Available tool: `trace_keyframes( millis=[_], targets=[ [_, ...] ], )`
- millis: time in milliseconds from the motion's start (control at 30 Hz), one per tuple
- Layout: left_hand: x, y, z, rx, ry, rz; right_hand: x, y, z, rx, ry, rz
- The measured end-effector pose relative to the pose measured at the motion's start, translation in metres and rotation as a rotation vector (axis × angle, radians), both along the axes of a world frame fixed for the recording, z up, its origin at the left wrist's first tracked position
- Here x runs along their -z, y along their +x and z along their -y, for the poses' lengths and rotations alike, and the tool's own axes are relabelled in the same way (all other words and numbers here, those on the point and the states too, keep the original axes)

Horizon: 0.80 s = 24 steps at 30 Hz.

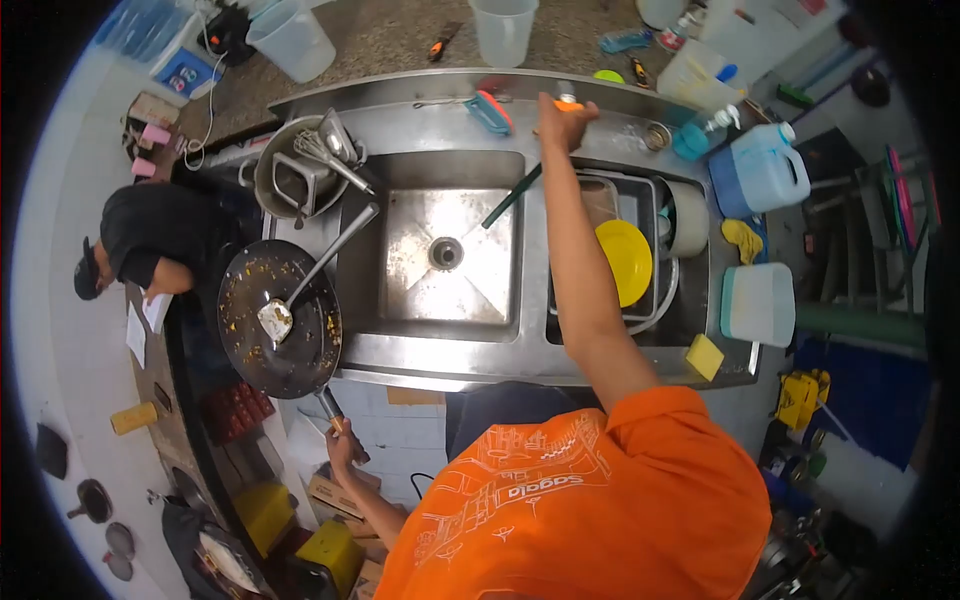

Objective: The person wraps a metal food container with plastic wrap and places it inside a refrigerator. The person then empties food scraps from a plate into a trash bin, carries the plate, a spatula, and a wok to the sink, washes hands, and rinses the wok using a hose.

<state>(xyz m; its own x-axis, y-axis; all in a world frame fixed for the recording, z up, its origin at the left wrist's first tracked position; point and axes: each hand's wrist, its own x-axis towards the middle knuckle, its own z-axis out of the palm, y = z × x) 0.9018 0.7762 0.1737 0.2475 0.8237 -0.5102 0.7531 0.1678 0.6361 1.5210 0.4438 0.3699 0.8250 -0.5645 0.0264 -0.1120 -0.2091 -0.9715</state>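
Note:
My left hand (345, 447) is closed around the handle of a dark wok (315, 350), held at the sink's left edge. Yellowish food bits cling to the wok's inside, and a long-handled metal spatula (330, 254) lies in it. At the back of the counter my right hand (566, 122) grips a tap with an orange part (569, 105); the fingers partly hide it. From under this hand a dark green tube (511, 197) slants over the sink basin (445, 215). No running water can be made out.
A pot (285, 200) with a whisk and metal utensils stands left. The right basin holds a yellow plate (625, 262) and other dishes. Around it are a sponge (705, 356), a blue-liquid jug (755, 172) and a brush (490, 113). Another person (165, 230) bends over papers at left.

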Motion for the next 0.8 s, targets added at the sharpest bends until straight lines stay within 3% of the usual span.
trace_keyframes(
  millis=[67,133,167,267,300,333,367,400,433,500,567,633,667,733,800],
  targets=[
    [-0.008,0.005,0.004,-0.016,-0.014,-0.001,0.010,-0.006,-0.007,0.047,0.017,-0.024],
    [-0.007,0.006,0.005,-0.004,-0.083,0.090,0.012,-0.009,-0.007,0.035,0.297,0.136],
    [-0.015,0.009,0.007,-0.018,-0.099,0.070,0.036,0.014,-0.002,0.076,0.183,0.166],
    [-0.021,0.020,0.007,-0.072,0.102,-0.037,0.037,0.015,0.005,0.033,0.263,0.286],
    [-0.025,0.023,0.011,-0.072,0.093,-0.041,0.036,0.019,0.017,-0.125,0.236,0.237],
    [-0.030,0.026,0.013,-0.013,0.555,-0.143,0.036,0.024,0.025,-0.277,0.210,0.188],
    [-0.042,0.034,0.018,0.056,1.019,-0.236,0.033,0.024,0.027,-0.270,0.202,0.186],
    [-0.075,0.060,0.031,-0.030,1.071,-0.063,0.029,0.023,0.031,-0.333,0.167,0.133],
    [-0.093,0.080,0.043,-0.016,1.061,-0.059,0.025,0.020,0.036,-0.395,0.133,0.080],
    [-0.113,0.115,0.066,0.049,0.634,0.474,0.019,0.016,0.044,-0.457,0.172,0.055],
    [-0.095,0.161,0.090,0.312,0.341,0.665,0.015,0.015,0.057,-0.648,0.165,0.018],
    [-0.071,0.228,0.115,0.468,-0.144,0.762,0.009,0.018,0.067,-0.711,0.136,-0.031],
    [-0.032,0.256,0.121,0.538,-0.298,0.779,0.011,0.019,0.073,-0.779,0.120,-0.052],
    [0.008,0.330,0.131,0.583,-0.404,0.702,0.009,0.022,0.072,-0.831,0.091,-0.071],
    [0.067,0.396,0.138,0.553,-0.497,0.625,0.009,-0.004,0.053,-0.552,-0.118,-0.166]
  ],
)
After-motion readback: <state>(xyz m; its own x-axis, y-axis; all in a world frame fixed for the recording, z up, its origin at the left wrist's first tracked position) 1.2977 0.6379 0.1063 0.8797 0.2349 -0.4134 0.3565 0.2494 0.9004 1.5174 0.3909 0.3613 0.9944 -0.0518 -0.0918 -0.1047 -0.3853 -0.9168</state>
